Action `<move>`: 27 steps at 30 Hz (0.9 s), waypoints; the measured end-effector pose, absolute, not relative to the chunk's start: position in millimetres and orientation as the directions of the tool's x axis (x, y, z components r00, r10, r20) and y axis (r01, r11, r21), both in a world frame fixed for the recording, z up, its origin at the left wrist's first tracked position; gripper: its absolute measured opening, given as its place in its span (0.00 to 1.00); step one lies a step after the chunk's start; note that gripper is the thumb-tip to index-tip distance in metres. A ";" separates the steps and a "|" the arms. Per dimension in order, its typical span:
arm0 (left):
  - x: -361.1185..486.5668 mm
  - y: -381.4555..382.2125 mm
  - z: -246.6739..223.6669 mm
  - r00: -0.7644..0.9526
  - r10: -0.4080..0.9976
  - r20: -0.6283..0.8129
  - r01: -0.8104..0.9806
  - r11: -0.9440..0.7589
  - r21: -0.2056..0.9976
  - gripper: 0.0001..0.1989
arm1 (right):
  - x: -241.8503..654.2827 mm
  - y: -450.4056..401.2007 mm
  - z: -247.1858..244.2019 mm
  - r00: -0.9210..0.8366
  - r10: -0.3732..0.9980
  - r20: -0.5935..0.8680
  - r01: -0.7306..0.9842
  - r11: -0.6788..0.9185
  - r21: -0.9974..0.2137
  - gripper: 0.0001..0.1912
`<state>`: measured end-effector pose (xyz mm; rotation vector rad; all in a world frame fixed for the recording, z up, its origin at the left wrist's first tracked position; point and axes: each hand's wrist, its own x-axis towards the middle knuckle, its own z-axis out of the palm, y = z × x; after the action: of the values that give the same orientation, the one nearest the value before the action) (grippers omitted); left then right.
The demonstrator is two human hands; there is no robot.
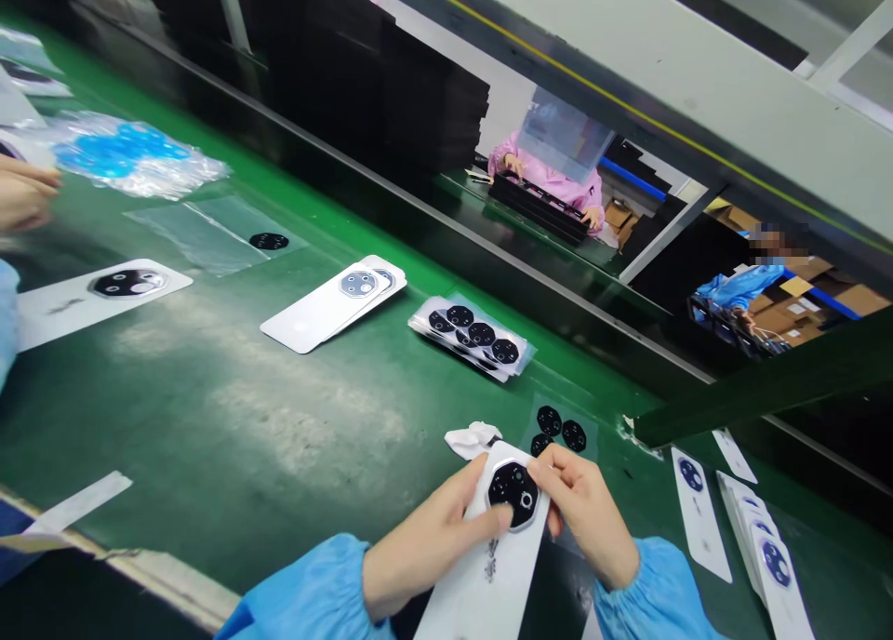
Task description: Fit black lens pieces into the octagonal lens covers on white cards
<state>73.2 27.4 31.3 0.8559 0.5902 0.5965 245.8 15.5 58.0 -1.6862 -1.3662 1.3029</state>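
A white phone back cover (pixel 481 584) with a black octagonal camera piece (pixel 514 494) near its top lies tilted between my hands. My left hand (pixel 436 533) grips the cover from the left, its thumb pressed on the black piece's lower edge. My right hand (pixel 582 500) is closed in a pinch at the cover's upper right edge, beside the black piece; the fingertips behind are partly hidden. Just beyond the cover are a crumpled white tissue (pixel 469 440) and a clear sheet with black octagonal pieces (pixel 573 435).
A stack of sheets with black pieces (pixel 464 338) lies farther back, left of which are white covers (pixel 307 319). More covers (pixel 767 547) stand at right, near a green post (pixel 753 380). A co-worker's hand (pixel 24 193) and bagged blue items (pixel 132 152) are at far left.
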 end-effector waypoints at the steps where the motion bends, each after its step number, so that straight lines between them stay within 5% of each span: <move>1: 73.9 31.3 31.9 0.662 0.711 -0.234 -0.245 0.501 0.830 0.18 | 245.0 14.4 58.5 -0.037 0.955 -0.294 0.379 -0.259 -0.888 0.24; 5: 76.9 44.0 32.6 0.546 0.801 -0.248 -0.252 0.439 0.863 0.19 | 240.6 10.8 59.3 -0.096 0.965 -0.244 0.473 -0.172 -0.864 0.21; 12: 69.7 47.9 34.4 0.652 0.729 -0.208 -0.171 0.409 0.897 0.16 | 235.9 12.0 59.8 -0.091 0.954 -0.286 0.484 -0.208 -0.850 0.19; 18: 76.7 43.5 27.9 0.532 0.822 -0.206 -0.005 0.246 0.969 0.14 | 238.2 9.6 60.2 -0.138 0.953 -0.269 0.533 -0.157 -0.831 0.15; 22: 79.1 44.0 26.3 0.517 0.840 -0.165 -0.155 0.282 0.947 0.16 | 236.5 7.9 71.5 -0.188 0.940 -0.285 0.401 -0.191 -0.896 0.09; 27: 75.5 47.8 30.1 0.648 0.734 -0.202 -0.348 0.522 0.779 0.18 | 228.7 6.6 83.4 -0.250 0.912 -0.325 0.223 -0.272 -0.936 0.15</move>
<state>75.5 47.8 30.1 0.7738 0.5612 0.6901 228.7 6.6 83.4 -1.4335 -1.4059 1.5686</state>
